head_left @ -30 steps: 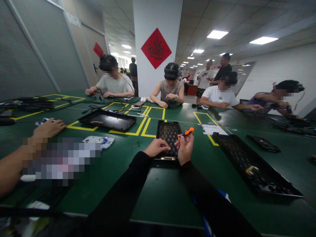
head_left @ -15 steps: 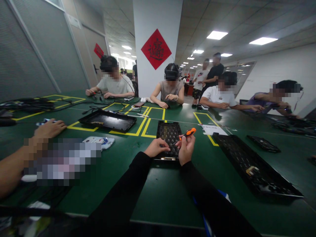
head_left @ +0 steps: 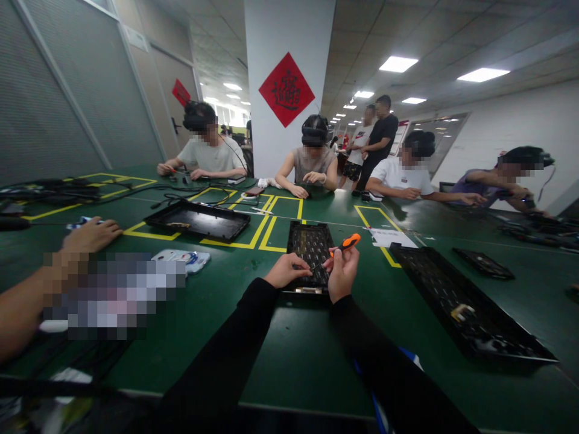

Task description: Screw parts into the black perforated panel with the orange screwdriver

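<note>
A black keyboard frame (head_left: 310,242) lies lengthwise on the green table (head_left: 289,355) in front of me. My left hand (head_left: 286,270) rests on its near left part, fingers curled and pressing on it. My right hand (head_left: 342,272) is closed round an orange-handled screwdriver (head_left: 347,243). Its thin tip points down and left at the frame's near end, close to my left fingertips. Both my arms are in black sleeves.
A long black keyboard frame (head_left: 465,301) lies to the right, a black tray (head_left: 199,220) to the far left inside yellow tape lines. A co-worker's hand (head_left: 91,234) rests at left beside a white packet (head_left: 183,260). Several people sit across the table; two stand behind.
The screwdriver's handle has shifted slightly up and right; my hands stay on the frame. The two standing people in the background have walked left.
</note>
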`<control>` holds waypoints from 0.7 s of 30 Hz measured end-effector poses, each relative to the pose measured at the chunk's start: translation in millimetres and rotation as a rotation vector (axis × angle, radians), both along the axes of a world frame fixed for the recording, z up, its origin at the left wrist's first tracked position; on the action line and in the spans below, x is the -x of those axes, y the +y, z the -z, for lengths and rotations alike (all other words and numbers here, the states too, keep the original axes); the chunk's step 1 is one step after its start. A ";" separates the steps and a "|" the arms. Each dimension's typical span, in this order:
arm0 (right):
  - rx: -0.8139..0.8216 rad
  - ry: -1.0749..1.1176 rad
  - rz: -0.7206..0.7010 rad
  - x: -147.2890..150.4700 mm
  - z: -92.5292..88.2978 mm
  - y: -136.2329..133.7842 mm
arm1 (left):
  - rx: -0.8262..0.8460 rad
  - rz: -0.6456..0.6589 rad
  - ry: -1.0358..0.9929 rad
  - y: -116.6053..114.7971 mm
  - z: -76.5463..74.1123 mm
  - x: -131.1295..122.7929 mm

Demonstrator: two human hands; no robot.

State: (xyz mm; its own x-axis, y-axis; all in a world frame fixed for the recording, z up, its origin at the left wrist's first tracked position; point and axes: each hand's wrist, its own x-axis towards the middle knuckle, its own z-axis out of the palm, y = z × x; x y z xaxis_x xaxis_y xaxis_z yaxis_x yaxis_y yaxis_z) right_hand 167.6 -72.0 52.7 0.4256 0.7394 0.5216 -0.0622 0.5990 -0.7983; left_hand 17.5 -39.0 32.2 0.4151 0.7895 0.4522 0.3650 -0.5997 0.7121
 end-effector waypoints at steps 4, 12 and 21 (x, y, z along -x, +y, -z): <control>-0.013 0.006 0.009 0.4 -0.1 -0.3 | 0.019 -0.002 -0.016 -0.3 -0.3 -0.5; -0.014 0.011 0.019 -0.2 0.0 1.4 | 0.013 0.015 -0.003 -0.6 -0.1 -0.4; -0.001 0.000 -0.001 -0.6 0.6 1.4 | 0.013 0.002 -0.007 0.3 1.5 -0.9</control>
